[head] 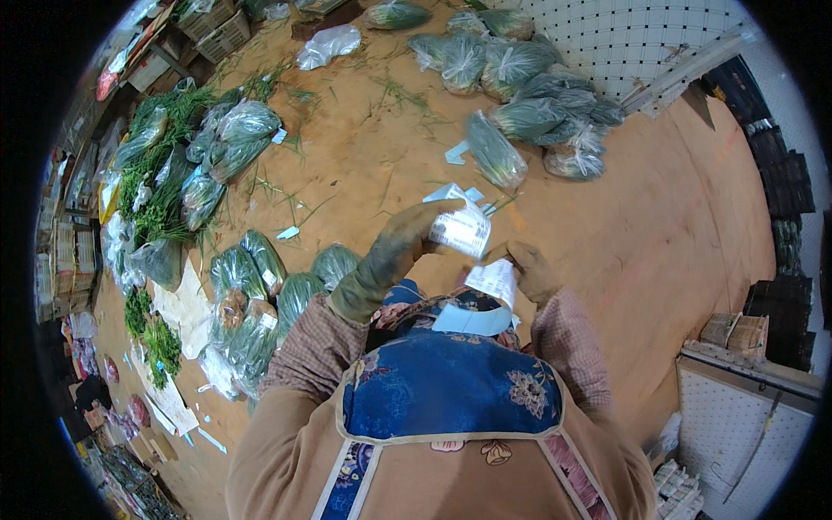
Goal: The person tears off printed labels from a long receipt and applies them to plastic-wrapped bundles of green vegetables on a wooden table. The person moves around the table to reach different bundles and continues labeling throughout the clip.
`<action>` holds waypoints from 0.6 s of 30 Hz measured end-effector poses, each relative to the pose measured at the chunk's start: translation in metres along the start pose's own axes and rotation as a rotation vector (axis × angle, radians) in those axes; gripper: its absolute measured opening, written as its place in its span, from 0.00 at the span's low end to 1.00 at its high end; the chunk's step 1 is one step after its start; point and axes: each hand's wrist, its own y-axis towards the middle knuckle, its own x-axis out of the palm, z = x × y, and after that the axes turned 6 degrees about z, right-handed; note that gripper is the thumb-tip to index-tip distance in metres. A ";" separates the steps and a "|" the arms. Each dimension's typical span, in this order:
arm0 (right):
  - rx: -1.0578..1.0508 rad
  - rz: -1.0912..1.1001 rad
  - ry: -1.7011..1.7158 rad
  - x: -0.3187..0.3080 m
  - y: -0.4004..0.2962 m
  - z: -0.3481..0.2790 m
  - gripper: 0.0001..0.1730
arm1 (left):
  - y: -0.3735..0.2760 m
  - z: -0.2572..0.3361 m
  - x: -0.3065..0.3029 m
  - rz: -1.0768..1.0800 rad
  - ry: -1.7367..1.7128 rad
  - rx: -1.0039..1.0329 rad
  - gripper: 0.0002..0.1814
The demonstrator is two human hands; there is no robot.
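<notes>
My left hand (406, 237), in a dirty glove, holds the upper part of a strip of printed paper labels (461, 229) in front of my apron. Close on its right, my gloved right hand (528, 270) has its fingers bent at the top of a lower printed label (494, 281). From there a curled pale-blue backing strip (473, 320) hangs over the blue apron (452, 383). Beyond my hands, a plastic bag of green vegetables (497, 153) lies on the brown floor, with a pale-blue paper scrap (457, 153) beside it.
More bagged greens (520, 65) are piled at the top right, others (250, 312) at the lower left. Loose leafy greens (156, 195) and bags lie at the left near crates (222, 38). Black stacked crates (783, 175) line the right edge; a white panel (734, 429) stands lower right.
</notes>
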 end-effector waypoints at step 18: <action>-0.005 0.362 0.479 -0.092 0.243 -0.079 0.16 | 0.091 0.070 -0.035 0.172 0.537 -0.229 0.19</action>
